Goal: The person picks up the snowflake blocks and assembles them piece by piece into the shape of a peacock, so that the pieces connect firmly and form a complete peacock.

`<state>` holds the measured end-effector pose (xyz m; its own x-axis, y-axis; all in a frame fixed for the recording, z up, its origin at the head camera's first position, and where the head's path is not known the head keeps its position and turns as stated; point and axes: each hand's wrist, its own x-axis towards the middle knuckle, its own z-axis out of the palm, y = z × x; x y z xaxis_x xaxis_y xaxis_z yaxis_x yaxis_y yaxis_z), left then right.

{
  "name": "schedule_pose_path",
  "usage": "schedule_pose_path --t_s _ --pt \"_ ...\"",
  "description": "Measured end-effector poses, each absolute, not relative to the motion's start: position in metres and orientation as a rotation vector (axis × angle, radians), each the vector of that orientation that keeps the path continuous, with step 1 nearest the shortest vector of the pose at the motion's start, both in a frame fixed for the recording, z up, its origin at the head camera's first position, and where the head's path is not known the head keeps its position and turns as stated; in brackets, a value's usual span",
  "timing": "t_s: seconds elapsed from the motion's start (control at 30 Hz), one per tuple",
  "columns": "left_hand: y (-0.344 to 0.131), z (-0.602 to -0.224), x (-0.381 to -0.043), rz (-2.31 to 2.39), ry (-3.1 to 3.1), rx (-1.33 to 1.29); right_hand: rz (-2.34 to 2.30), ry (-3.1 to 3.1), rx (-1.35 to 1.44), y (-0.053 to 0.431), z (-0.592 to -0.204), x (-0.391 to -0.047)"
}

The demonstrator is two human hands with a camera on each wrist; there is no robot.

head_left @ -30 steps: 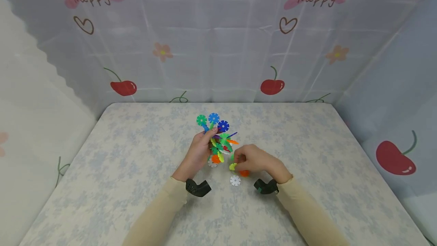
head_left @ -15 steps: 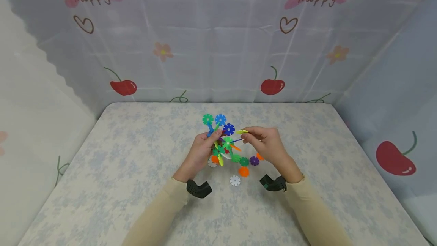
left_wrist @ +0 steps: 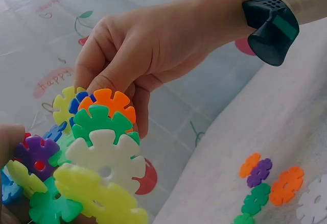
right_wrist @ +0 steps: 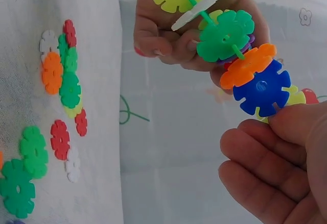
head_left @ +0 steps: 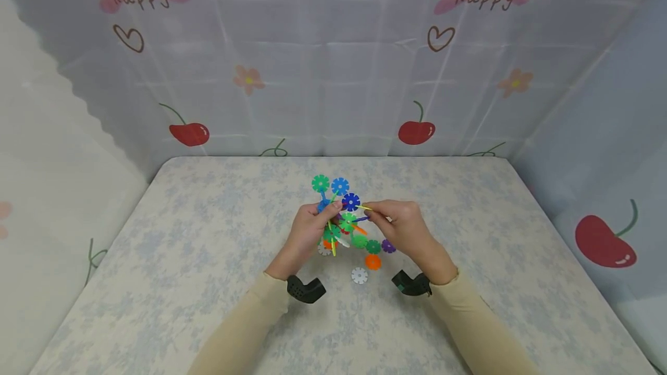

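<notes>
My left hand (head_left: 306, 230) holds a cluster of interlocked snowflake discs above the table. In the head view a green disc (head_left: 320, 183), a light blue disc (head_left: 340, 186) and a dark blue disc (head_left: 351, 202) fan out from its top. My right hand (head_left: 409, 227) pinches a yellow snowflake disc (head_left: 365, 208), seen edge-on beside the dark blue one. The right wrist view has the yellow disc (right_wrist: 296, 96) behind the blue disc (right_wrist: 261, 88), partly hidden by the thumb. An orange disc (right_wrist: 249, 66) and a green disc (right_wrist: 226, 36) follow along the chain.
Loose snowflake discs lie below the hands: a white disc (head_left: 359, 275), an orange disc (head_left: 373, 262), a purple disc (head_left: 388, 246) and green ones. Red discs (right_wrist: 60, 140) show in the right wrist view. A printed curtain (head_left: 323, 74) stands behind the table (head_left: 208, 219).
The right hand has picked the yellow disc off the table and brought it up to the cluster's dark blue side. The left hand with the cluster has shifted slightly right.
</notes>
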<state>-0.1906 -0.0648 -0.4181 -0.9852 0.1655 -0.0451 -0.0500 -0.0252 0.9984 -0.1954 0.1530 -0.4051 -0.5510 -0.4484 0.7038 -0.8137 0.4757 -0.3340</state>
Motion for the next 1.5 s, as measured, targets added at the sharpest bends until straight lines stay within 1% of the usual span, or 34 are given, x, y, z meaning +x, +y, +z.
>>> schedule_pose_path --t_s 0.4,0.67,1.17,1.33,1.5 --pt "-0.0643 -0.4174 -0.187 2.019 2.246 0.177 0.802 -2.354 0.991 0.1525 -0.4018 -0.1899" --pt "-0.0654 -0.4126 -0.1846 1.988 2.32 0.245 0.781 -2.335 1.053 0.1501 -0.4016 -0.1917" --pt "-0.066 -0.4137 -0.1883 1.966 2.298 0.194 0.746 -2.251 1.054 0.1497 -0.4063 -0.191" --pt "-0.0656 -0.4131 -0.1896 1.96 2.261 0.195 0.791 -2.261 0.999 0.151 -0.4037 -0.1898" --pt "-0.0672 -0.4113 -0.1896 1.991 2.272 0.173 0.858 -2.263 1.014 0.1495 -0.4046 -0.1915"
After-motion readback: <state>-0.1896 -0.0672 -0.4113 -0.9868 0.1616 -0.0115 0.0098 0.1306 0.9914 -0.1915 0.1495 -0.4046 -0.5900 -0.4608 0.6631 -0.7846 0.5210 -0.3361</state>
